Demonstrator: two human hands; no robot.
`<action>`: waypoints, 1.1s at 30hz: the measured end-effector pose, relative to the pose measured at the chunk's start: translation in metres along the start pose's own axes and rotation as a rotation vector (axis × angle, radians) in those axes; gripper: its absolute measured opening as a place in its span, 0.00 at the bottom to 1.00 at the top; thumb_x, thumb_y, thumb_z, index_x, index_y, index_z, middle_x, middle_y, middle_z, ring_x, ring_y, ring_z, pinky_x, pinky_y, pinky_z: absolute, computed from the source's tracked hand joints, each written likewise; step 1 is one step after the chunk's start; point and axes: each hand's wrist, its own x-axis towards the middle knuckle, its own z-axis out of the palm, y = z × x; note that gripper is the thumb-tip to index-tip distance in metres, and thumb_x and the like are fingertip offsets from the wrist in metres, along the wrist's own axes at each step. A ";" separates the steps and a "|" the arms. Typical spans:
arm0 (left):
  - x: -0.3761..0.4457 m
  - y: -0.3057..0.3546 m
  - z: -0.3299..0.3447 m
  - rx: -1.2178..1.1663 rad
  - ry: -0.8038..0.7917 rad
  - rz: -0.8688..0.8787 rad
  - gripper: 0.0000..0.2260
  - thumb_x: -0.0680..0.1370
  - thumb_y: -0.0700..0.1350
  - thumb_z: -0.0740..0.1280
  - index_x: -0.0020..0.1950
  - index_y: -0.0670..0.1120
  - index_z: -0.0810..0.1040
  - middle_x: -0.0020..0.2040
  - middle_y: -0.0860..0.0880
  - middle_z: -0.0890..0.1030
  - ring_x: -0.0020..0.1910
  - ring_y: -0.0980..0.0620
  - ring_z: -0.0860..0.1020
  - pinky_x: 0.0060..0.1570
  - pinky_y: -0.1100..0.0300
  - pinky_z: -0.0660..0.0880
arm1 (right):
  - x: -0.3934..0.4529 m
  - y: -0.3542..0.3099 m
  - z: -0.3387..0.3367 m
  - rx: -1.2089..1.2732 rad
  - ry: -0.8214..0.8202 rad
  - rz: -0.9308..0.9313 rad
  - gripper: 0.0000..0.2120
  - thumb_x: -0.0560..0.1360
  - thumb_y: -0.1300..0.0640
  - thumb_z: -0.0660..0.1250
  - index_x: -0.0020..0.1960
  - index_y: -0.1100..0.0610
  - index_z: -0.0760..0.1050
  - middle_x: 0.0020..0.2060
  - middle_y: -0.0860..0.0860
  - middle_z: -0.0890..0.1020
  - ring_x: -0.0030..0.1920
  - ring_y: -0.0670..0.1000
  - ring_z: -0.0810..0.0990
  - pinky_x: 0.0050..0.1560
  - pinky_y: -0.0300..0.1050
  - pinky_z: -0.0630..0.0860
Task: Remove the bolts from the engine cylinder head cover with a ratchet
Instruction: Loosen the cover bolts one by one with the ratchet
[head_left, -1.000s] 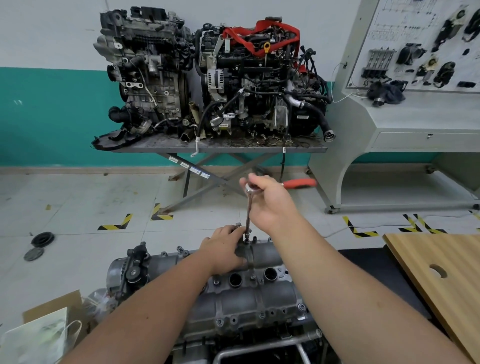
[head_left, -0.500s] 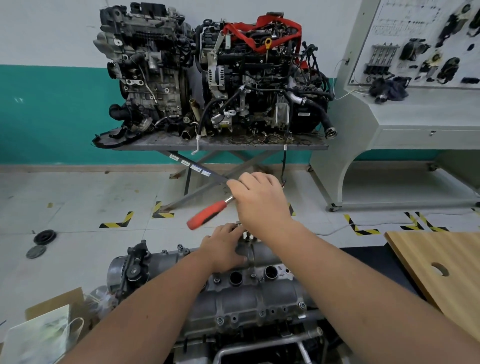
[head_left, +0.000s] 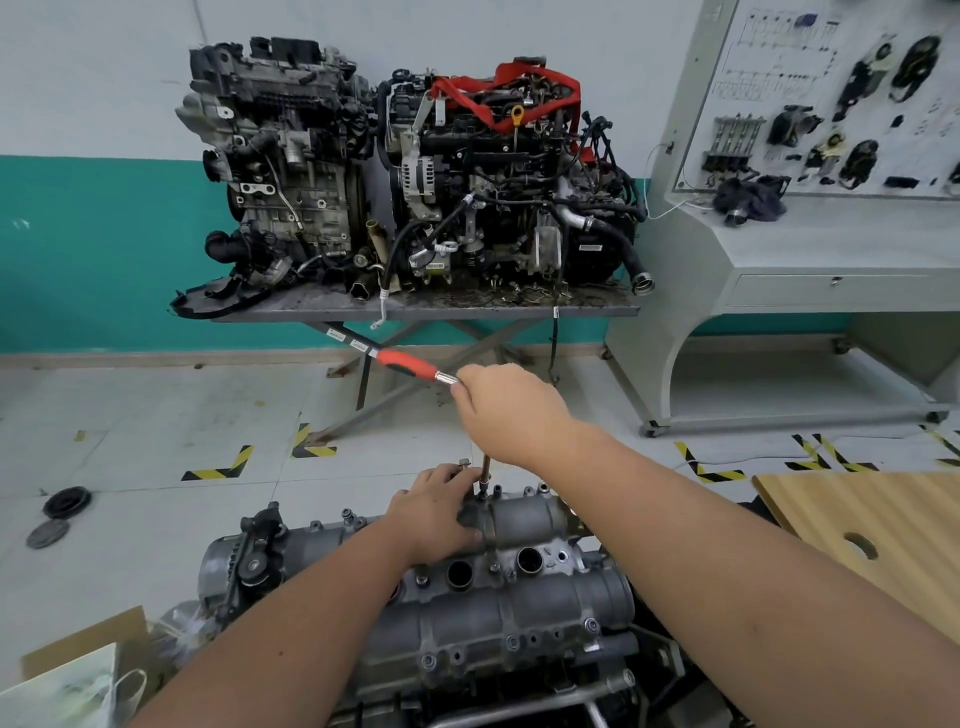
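Observation:
A grey cylinder head cover lies in front of me with several bolts along its edges. My right hand grips the head of a ratchet whose red handle points up and to the left. The ratchet's long extension drops straight down onto a bolt at the cover's far edge. My left hand rests on the cover beside the extension's foot, fingers curled round its base. A loose bolt stands just above the left fingers.
Two engines sit on a metal stand across the floor. A grey training console is at the right, a wooden board near right, a cardboard box at bottom left. Black discs lie on the floor.
The ratchet handle swung from pointing right, round through lower left, to pointing upper left. My right hand rose a little. The left hand stayed at the extension's base.

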 end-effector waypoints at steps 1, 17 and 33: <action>0.000 0.000 0.000 -0.004 0.003 0.002 0.37 0.72 0.59 0.69 0.78 0.60 0.57 0.76 0.54 0.61 0.74 0.50 0.59 0.67 0.45 0.66 | 0.000 -0.002 -0.003 0.097 -0.030 0.050 0.13 0.84 0.50 0.51 0.49 0.54 0.70 0.41 0.51 0.77 0.42 0.57 0.77 0.38 0.49 0.69; 0.001 0.002 -0.001 0.004 -0.021 -0.011 0.40 0.71 0.59 0.69 0.79 0.56 0.55 0.76 0.52 0.59 0.75 0.49 0.58 0.68 0.44 0.64 | -0.008 0.007 0.027 1.940 0.164 0.430 0.13 0.81 0.63 0.64 0.39 0.52 0.69 0.41 0.50 0.85 0.49 0.54 0.81 0.45 0.43 0.75; 0.002 0.000 0.000 0.013 -0.007 0.004 0.40 0.71 0.61 0.70 0.78 0.61 0.54 0.76 0.52 0.60 0.74 0.47 0.59 0.65 0.44 0.66 | -0.012 0.014 0.026 -0.317 0.413 -0.251 0.19 0.78 0.52 0.57 0.63 0.58 0.77 0.46 0.55 0.79 0.46 0.60 0.78 0.49 0.53 0.73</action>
